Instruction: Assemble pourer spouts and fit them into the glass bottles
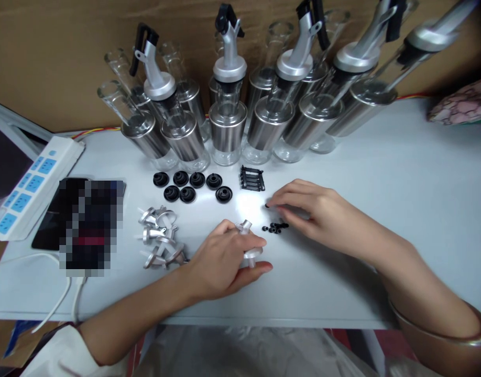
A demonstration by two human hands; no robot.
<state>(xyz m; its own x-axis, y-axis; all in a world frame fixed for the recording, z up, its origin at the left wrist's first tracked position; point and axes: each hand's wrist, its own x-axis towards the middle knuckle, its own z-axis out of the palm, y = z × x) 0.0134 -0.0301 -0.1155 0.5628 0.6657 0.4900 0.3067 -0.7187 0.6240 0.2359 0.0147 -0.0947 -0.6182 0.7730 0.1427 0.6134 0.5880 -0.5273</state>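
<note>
My left hand (225,257) is closed around a silver pourer spout (253,253), its narrow end sticking up past the index finger. Between the fingertips of my right hand (309,209) is a small black plug (267,206), just above the table. Under that hand lies a little pile of similar black plugs (275,228). To the left of my left hand, several loose silver spouts (157,234) are heaped together. Black ribbed stoppers (187,195) lie in two rough rows beyond them, and black levers (252,179) sit side by side near the table's middle.
Glass bottles with steel sleeves (228,128) line the back of the white table (342,293), several topped with pourers. At the left are a power strip (32,183), a dark phone (63,209) and white cables (52,256). A patterned pink cloth item (462,102) lies far right.
</note>
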